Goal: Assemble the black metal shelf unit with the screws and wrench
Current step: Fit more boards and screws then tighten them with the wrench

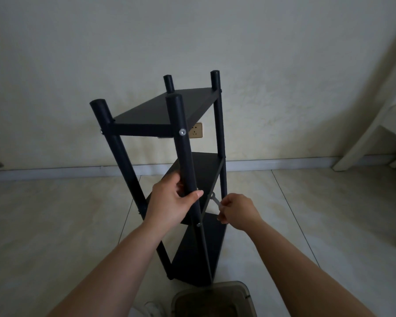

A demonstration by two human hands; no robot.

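Black shelf unit (188, 124) stands upright on the floor (55, 213), centre frame. Left hand (174, 200) grips the near post (184, 156); right hand (237, 210) pinches the wrench (215, 200) at the middle shelf (206, 170). Rigid, probably light metal; best steadied by a post.

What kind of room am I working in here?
Probably a room in a home: pale tiled floor, plain wall with a skirting board, a gold wall socket behind the shelf unit.
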